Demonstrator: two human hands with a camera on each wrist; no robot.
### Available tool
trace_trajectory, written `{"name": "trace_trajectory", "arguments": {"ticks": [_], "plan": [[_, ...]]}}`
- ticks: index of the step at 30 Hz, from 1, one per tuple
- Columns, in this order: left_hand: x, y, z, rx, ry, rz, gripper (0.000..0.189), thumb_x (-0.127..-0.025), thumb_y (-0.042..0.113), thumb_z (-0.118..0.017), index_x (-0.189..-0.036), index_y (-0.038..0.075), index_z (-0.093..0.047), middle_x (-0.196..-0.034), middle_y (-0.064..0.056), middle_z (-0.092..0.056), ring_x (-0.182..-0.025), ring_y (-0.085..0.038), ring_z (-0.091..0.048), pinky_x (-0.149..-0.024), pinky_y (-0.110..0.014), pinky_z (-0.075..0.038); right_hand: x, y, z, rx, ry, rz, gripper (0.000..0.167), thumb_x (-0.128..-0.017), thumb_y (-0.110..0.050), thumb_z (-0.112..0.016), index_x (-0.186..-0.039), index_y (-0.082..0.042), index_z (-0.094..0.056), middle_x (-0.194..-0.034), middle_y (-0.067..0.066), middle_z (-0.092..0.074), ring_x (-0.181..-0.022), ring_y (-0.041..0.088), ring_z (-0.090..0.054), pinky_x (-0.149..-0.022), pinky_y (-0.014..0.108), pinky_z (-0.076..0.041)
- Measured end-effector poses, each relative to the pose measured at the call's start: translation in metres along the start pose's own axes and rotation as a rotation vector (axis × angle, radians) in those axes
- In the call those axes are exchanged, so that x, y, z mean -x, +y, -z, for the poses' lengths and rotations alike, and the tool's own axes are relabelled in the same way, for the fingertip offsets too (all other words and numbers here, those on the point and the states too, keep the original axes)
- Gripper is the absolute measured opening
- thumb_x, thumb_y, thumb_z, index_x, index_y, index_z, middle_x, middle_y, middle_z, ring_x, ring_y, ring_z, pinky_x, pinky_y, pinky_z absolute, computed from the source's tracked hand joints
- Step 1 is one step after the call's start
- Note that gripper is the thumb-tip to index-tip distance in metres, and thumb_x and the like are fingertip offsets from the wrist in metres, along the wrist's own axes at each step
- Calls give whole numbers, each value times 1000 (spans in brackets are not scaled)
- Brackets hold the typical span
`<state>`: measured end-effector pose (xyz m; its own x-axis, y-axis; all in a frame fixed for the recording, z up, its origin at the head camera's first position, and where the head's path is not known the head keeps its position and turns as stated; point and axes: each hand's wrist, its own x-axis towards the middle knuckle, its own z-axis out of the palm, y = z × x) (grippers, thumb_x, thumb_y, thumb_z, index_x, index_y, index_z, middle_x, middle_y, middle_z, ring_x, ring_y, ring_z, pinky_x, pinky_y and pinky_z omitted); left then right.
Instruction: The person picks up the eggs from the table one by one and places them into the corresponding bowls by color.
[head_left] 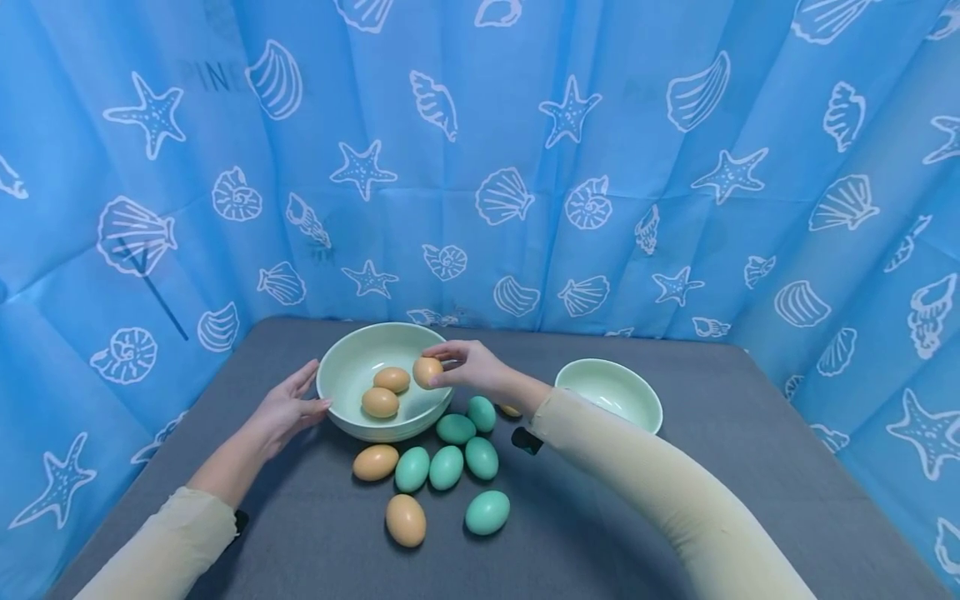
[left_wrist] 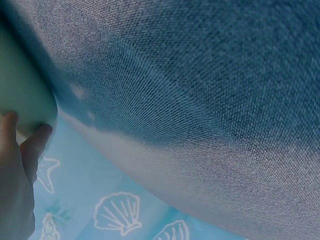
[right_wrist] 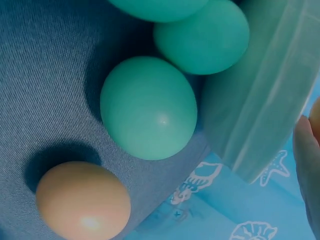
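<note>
A large pale green bowl (head_left: 347,367) at the back left of the table holds two brown eggs (head_left: 380,402). Above its right side, my right hand (head_left: 465,367) pinches another brown egg (head_left: 427,372) between thumb and fingers. My left hand (head_left: 288,410) rests against the bowl's left side, its fingers fairly straight; the left wrist view shows the fingertips (left_wrist: 37,140) touching the bowl wall (left_wrist: 25,85). In front of the bowl lie several green eggs (head_left: 446,467) and a few brown eggs (head_left: 406,521), one partly hidden behind my right wrist.
A smaller pale green bowl (head_left: 611,392) stands to the right, partly behind my right forearm. Grey cloth (head_left: 720,433) covers the table. A blue curtain (head_left: 480,167) with shells and starfish hangs behind it.
</note>
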<state>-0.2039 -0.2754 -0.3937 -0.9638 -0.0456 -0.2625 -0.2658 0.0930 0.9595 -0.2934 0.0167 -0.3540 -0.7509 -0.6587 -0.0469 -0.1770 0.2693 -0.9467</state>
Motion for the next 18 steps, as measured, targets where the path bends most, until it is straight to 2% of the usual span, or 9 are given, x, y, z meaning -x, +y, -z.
{"name": "trace_trajectory", "arguments": {"ticks": [6, 12, 18], "plan": [[1, -2, 1, 14, -6, -6, 82, -98, 0, -54, -156, 12, 2, -161, -13, 8, -146, -37, -10, -112, -51, -30, -12, 1, -2, 61, -31, -13, 45, -88, -4, -70, -132, -4, -60, -130, 12, -59, -116, 27, -57, -90, 34, -53], [1, -2, 1, 9, -1, -8, 82, -98, 0, -54, -156, 11, 2, -161, -13, 8, -145, -36, -11, -111, -50, -31, -26, 2, -2, 140, -151, -6, 47, -88, -3, -71, -133, -2, -58, -129, 11, -61, -118, 25, -56, -92, 31, -52], [1, -1, 1, -1, 4, -5, 82, -98, 1, -54, -156, 13, 2, -161, -12, 8, -146, -36, -9, -111, -49, -31, -37, -1, -1, 237, -265, -38, 46, -86, 1, -71, -131, -3, -61, -130, 9, -61, -122, 22, -53, -95, 28, -49]]}}
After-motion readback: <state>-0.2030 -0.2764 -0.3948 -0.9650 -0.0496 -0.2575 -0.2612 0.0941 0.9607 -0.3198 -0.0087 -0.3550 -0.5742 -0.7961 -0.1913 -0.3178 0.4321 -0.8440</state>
